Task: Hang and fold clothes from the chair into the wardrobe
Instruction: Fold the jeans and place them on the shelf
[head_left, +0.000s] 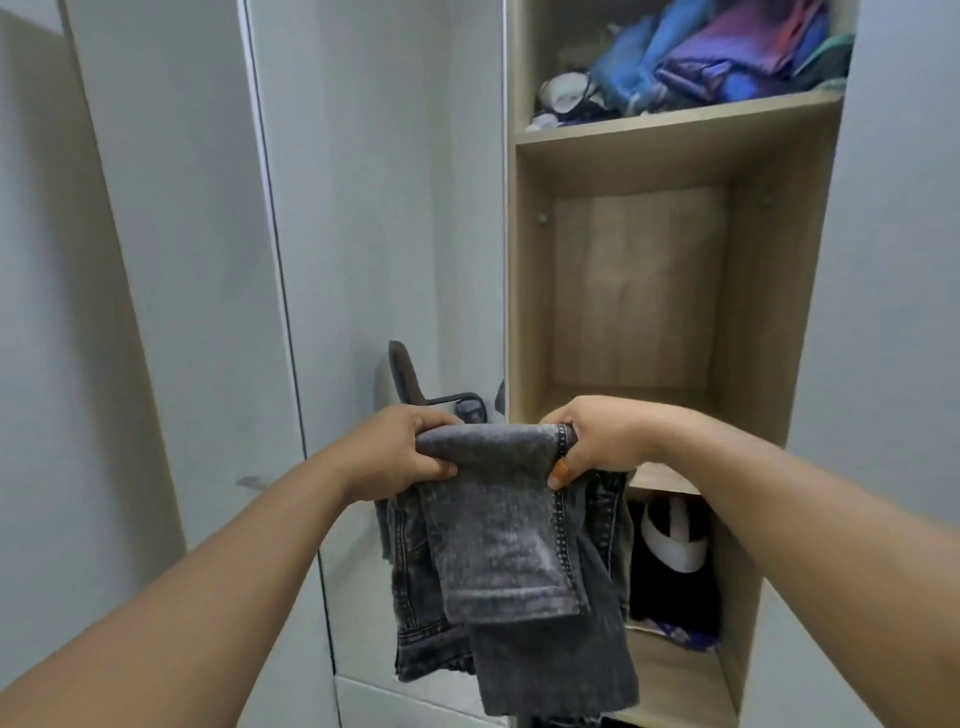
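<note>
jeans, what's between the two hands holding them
In the head view, only the folded top edge of the grey jeans spans between left hand and right hand.

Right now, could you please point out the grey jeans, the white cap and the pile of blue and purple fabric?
grey jeans (498, 545), head view, the folded leg hanging in front.
white cap (675, 540), head view, its crown, lower compartment.
pile of blue and purple fabric (727, 57), head view, the purple cloth, top shelf.

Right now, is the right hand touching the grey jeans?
Touching. The head view shows the right hand curled round the top fold of the grey jeans, thumb pressed on the seam; the left hand grips the other end.
</note>
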